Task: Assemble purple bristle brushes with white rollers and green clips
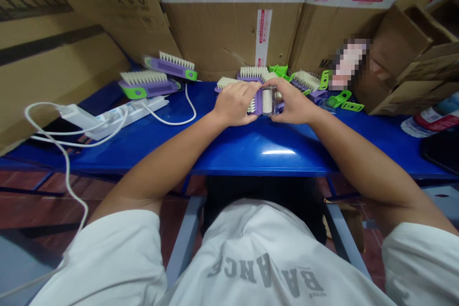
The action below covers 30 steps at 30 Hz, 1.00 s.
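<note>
Pwr strip + charger on blue bench.

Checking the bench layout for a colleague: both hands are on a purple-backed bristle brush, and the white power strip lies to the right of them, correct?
Not quite: the white power strip lies to the left of the hands, not the right, as the head view shows. The left hand and right hand are on the purple-backed bristle brush, as you said.

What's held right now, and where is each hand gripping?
The left hand grips a white-bristled purple brush by its bristle side; the right hand holds a clear piece with a white roll at the brush's end. Fingers hide the exact hold.
</note>
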Each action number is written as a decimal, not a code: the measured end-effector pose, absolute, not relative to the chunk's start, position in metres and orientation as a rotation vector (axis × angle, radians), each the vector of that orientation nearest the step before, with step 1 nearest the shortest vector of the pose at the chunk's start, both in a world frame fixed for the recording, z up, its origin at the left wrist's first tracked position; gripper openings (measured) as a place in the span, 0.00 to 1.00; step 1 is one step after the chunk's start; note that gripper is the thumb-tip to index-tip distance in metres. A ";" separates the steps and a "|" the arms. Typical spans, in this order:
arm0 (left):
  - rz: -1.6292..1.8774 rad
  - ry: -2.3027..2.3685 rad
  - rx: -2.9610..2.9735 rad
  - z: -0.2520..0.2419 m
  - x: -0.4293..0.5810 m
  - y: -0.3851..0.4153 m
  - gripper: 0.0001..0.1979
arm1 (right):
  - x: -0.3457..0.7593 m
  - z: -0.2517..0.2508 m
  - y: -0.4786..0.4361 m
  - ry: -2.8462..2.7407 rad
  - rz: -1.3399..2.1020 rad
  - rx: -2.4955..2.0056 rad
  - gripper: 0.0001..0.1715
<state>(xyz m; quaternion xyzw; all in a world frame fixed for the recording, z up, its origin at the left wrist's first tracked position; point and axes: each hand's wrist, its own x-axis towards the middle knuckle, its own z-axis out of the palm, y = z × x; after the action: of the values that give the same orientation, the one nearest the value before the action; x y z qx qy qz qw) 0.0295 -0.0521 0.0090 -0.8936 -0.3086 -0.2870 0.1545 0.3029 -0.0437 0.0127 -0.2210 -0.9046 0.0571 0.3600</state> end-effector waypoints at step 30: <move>-0.807 -0.850 -2.593 0.007 0.026 -0.048 0.40 | 0.303 0.014 -0.045 -2.351 0.228 -0.575 0.53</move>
<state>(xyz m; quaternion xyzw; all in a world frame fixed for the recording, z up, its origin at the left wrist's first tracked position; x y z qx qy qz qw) 0.0263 -0.0478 0.0068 -0.9013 -0.2954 -0.2805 0.1475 0.3035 -0.0454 0.0139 -0.2219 -0.9067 0.0879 0.3476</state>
